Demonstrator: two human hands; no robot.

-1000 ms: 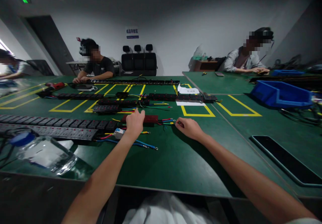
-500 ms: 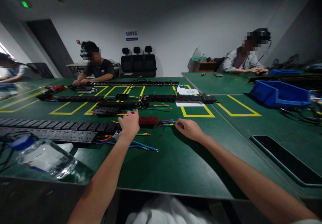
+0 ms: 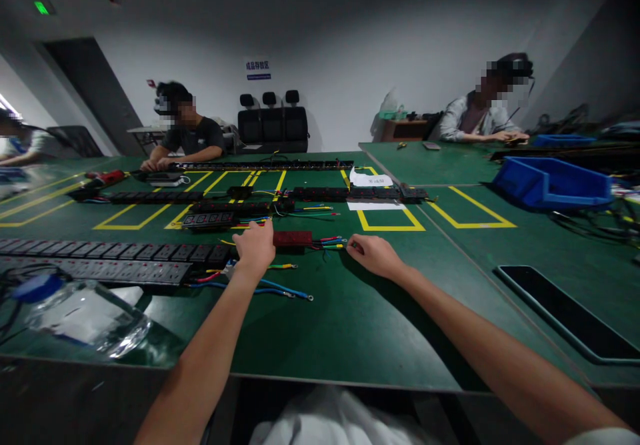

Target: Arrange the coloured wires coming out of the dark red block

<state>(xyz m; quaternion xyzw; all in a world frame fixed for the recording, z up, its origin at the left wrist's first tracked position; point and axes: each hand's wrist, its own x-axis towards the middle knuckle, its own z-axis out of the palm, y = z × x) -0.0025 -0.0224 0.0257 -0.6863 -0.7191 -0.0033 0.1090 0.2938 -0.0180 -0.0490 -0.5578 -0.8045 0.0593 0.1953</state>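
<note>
My left hand [image 3: 254, 250] is closed over the left end of a short red socket module [image 3: 293, 238], hiding that end. A thin yellow wire sticks out to the left of the fingers. From the module's right end run red, blue, green and yellow wires [image 3: 331, 242] with ring terminals. My right hand [image 3: 374, 255] rests on its side at the tips of these wires, fingers curled; what lies inside them is hidden. Two long black socket strips [image 3: 165, 251] extend left of my left hand, and blue wires [image 3: 283, 291] with terminals lie below it.
A water bottle [image 3: 85, 315] lies at front left, a phone [image 3: 565, 311] at right. Beyond are a blue bin [image 3: 553, 185], more black strips [image 3: 325, 194], white paper [image 3: 373, 178] and a red-black tool [image 3: 106, 178]. Co-workers sit across the green table [image 3: 360, 338].
The view has shifted very slightly, so everything sits a little farther left. Both hands keep the same places by the red module and its wires.
</note>
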